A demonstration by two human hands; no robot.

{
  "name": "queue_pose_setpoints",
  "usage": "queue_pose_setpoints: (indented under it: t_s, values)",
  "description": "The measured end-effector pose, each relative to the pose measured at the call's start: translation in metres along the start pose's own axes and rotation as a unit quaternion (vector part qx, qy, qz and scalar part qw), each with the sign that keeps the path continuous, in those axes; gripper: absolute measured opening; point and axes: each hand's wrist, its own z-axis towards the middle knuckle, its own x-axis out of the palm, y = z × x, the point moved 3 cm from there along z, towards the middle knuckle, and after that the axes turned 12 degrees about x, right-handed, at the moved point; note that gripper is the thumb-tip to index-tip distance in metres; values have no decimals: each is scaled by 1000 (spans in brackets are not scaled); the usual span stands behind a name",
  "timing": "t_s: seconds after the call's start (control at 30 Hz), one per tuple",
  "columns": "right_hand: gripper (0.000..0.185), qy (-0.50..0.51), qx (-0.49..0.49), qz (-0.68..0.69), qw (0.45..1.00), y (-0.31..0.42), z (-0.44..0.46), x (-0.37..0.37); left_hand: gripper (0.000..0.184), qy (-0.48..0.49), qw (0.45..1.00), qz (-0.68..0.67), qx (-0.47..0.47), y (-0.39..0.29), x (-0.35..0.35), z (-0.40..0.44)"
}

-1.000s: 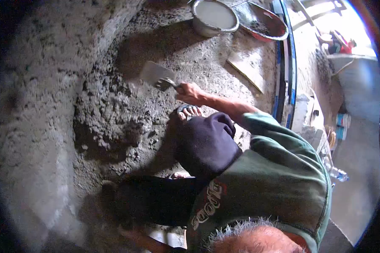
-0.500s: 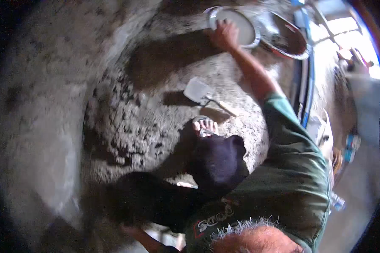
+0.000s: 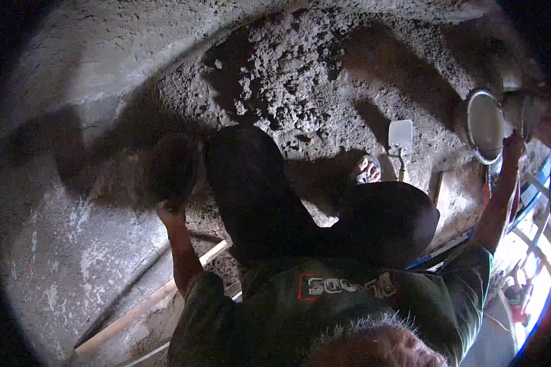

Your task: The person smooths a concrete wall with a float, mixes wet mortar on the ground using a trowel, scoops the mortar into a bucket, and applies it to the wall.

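My left hand (image 3: 171, 211), low at the left by the wall, is closed on a dark rounded thing (image 3: 171, 168) that is too dim to name. On the right side, my right hand (image 3: 513, 145) reaches to the near rim of a round bucket (image 3: 471, 125) holding pale grey liquid. Its fingers look curled, but what they grip is unclear. Beside that bucket is a second dark container (image 3: 518, 113), partly hidden in shadow. Between my knees and the bucket lies a flat-bladed trowel (image 3: 401, 134) with a wooden handle, touched by neither hand.
Rough wet mortar (image 3: 281, 79) covers the ground ahead. A plastered wall (image 3: 79, 238) rises at left. Wooden boards (image 3: 159, 296) lie below my left arm. My foot (image 3: 368, 169) is beside the trowel. Blue-edged frames and another person (image 3: 520, 300) appear at far right.
The view has swung round, so the bucket now appears at the right. My right hand has moved from over the bucket's liquid to its rim. My left hand has come into clearer view.
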Motion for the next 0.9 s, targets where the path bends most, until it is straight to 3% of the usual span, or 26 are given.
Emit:
queue_pose_setpoints:
  t_s: [0.03,0.07,0.1,0.13,0.17,0.23,0.27,0.3,0.33,0.37,0.4,0.43,0.47,0.53,0.63,0.7,0.73,0.77,0.83,0.9]
  values:
    - [20,-7,5,36,999,-9,0,-10,38,1,1000,-6,3,1,-8,1]
    - [20,38,51,148,987,-9,6,-31,37,-54,988,-142,-19,7,-11,0]
    - [20,84,92,257,958,-6,10,-51,33,-107,914,-366,-142,21,-16,-3]
    - [21,130,131,360,914,-2,14,-75,29,-216,766,-550,-252,38,-20,-8]
    - [22,173,166,458,856,6,19,-100,29,-216,761,-555,-257,36,-21,-12]
    - [24,211,197,541,790,11,31,-131,22,-215,805,-507,-220,32,-26,-17]
    - [25,209,192,551,785,18,41,-151,21,-231,723,-594,-268,67,-27,-24]
    - [27,196,156,524,814,33,50,-175,21,-227,717,-600,-272,81,-24,-30]
    - [29,166,89,464,866,52,63,-204,22,-196,758,-580,-224,88,-21,-34]
    - [32,114,-1,371,922,78,76,-235,24,-71,943,-313,-85,60,-29,-36]
    - [34,53,-90,274,956,109,88,-268,25,-36,998,17,57,28,-37,-40]
    - [37,-3,-169,194,966,142,100,-299,25,-38,998,8,55,32,-31,-43]
    - [40,-50,-242,142,959,182,104,-335,25,-111,972,-208,-18,41,-28,-42]
    - [38,-117,-366,114,916,251,115,-395,25,-175,887,-417,-93,52,-20,-45]
    - [36,-188,-504,85,838,354,112,-472,35,-185,882,-426,-77,47,-16,-52]
    - [36,-192,-527,90,823,400,98,-505,37,-221,742,-596,-214,30,-23,-55]
    - [35,-195,-535,95,817,420,92,-520,37,-226,739,-598,-212,21,-25,-55]
    - [35,-197,-539,101,813,433,87,-529,36,-215,794,-538,-185,14,-31,-57]
    - [35,-198,-535,112,814,445,82,-538,35,-205,843,-471,-158,23,-38,-60]
    - [35,-187,-518,124,826,437,78,-535,35,-238,692,-637,-244,53,-37,-68]
